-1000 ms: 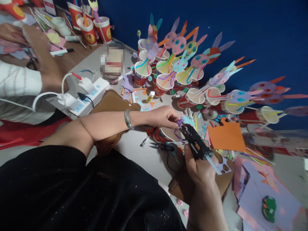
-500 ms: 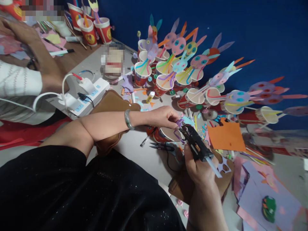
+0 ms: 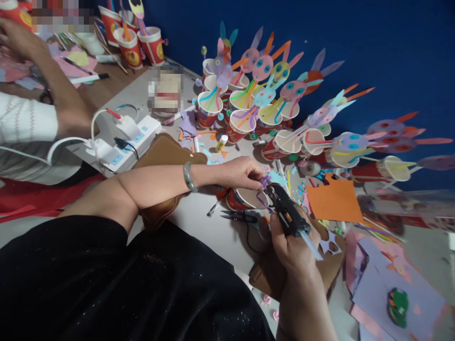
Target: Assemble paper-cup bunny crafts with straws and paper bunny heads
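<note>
My right hand is wrapped round a black hot glue gun, with a clear glue stick poking out of its back end. The gun's nozzle points up and left, close to my left fingertips. My left hand pinches a small purple strip, perhaps a pipe cleaner, over a red and white paper cup. Just under that cup lie black thread snips. Fingers partly hide where the strip meets the nozzle.
Several cups with paper rabbit heads stand along the blue wall. Beside my right hand lies orange card, with purple paper nearer me. A white power strip and a co-worker's arm are at left. A glue stick tube stands mid-table.
My right hand and the glue gun have shifted slightly left. My left hand stays in place, still pinching the purple strip. At the far left the co-worker's arm has moved a little.
</note>
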`<state>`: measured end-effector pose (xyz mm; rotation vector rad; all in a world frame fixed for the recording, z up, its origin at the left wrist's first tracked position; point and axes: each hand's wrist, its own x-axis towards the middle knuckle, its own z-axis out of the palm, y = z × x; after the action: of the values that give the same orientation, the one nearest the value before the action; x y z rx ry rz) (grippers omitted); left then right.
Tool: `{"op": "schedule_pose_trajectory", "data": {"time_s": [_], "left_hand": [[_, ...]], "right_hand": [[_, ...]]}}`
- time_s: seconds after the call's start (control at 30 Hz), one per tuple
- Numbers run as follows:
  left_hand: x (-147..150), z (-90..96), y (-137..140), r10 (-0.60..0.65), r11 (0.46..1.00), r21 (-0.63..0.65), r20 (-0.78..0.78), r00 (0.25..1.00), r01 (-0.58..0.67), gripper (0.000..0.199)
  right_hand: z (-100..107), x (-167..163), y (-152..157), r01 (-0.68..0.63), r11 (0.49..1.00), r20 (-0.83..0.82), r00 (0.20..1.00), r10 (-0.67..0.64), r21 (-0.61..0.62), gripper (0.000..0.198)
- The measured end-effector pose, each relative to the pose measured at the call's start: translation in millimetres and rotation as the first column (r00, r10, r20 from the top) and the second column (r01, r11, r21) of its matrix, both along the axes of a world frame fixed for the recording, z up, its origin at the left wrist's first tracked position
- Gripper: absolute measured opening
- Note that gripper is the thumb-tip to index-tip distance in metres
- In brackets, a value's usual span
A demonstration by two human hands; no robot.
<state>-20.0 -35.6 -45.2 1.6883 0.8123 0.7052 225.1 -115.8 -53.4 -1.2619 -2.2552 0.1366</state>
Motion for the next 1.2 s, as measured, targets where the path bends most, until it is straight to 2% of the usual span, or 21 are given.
{"op": "schedule_pose_trajectory", "data": {"time_s": [0.2, 0.37, 0.53, 0.87, 1.2], "left_hand": [[0.9, -1.3, 0.4, 0.002, 1.0, 0.009, 0.015, 1.0, -0.003, 0.038], [0.9, -1.4, 1.0, -0.004, 1.0, 0.022, 0.023, 1.0, 0.003, 0.035], [0.9, 0.0, 0.0, 0.007, 1.0, 0.012, 0.008, 1.0, -0.007, 0.036], [0.5, -3.5, 1.2, -0.011, 1.0, 0.028, -0.001, 1.0, 0.011, 0.033], [0.3, -1.9, -0.4, -0.016, 1.0, -0.001, 0.013, 1.0, 0.016, 0.035]], "right_hand": [[-0.3, 0.2, 0.0, -0.014, 1.0, 0.019, 1.0, 0.014, 0.012, 0.018], [2.0, -1.9, 1.2, -0.057, 0.993, 0.037, 0.998, 0.054, 0.104, 0.012], [5.9, -2.1, 1.1, -0.109, 0.99, 0.053, 0.993, 0.105, 0.093, 0.009], [5.4, -3.3, 2.1, -0.09, 0.984, 0.038, 0.996, 0.085, 0.152, 0.008], [8.1, -2.2, 2.7, -0.064, 0.99, 0.058, 0.997, 0.057, 0.124, 0.01]]}}
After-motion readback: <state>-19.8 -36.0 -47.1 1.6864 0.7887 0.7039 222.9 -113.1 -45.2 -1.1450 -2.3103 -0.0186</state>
